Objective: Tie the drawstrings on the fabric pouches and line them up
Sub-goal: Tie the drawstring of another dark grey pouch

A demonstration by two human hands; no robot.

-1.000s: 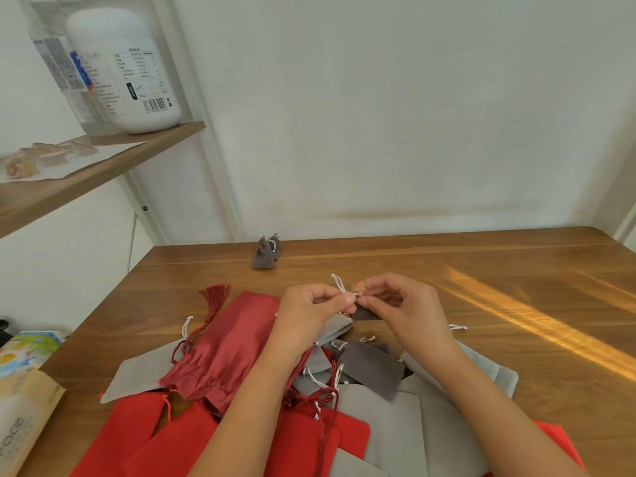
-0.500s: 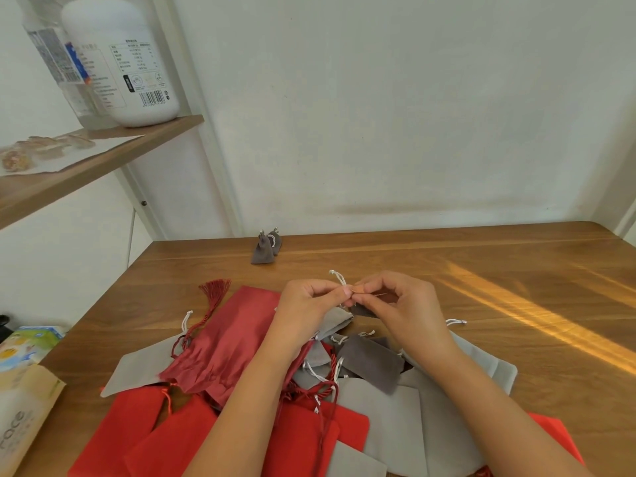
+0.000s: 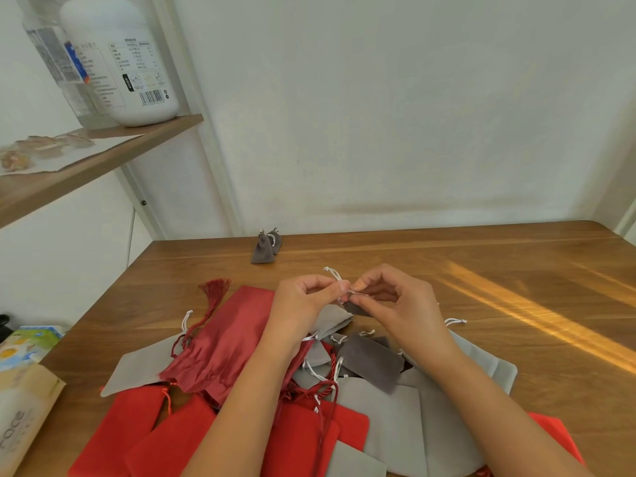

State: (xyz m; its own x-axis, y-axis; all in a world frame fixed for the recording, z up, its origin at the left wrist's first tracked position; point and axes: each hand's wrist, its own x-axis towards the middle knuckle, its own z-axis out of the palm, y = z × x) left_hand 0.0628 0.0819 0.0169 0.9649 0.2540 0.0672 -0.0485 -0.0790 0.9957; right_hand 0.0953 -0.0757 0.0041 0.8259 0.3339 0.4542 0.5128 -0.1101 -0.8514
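Just above the pile of pouches (image 3: 389,407), a small dark grey pouch (image 3: 356,308) is held up off the surface (image 3: 499,277) between both hands. Its white drawstring (image 3: 333,273) sticks up from the left hand (image 3: 303,304), whose thumb and forefinger pinch the cord while the other fingers curl in. The right hand (image 3: 402,304) meets it fingertip to fingertip and pinches the same cord at the pouch's mouth; the pouch body hangs below that pinch.

Under the wrists, the pile spreads as flat red, light grey and dark grey pouches overlapping one another, loose cords lying across them. At the pile's left edge lies a long red pouch (image 3: 227,339), its red tassel (image 3: 215,287) pointing away from the pile.

Beyond the pile, near the wall, two tied dark grey pouches (image 3: 264,248) stand close together. Left of the pile and higher up, a shelf (image 3: 103,156) carries a white jar (image 3: 120,60).
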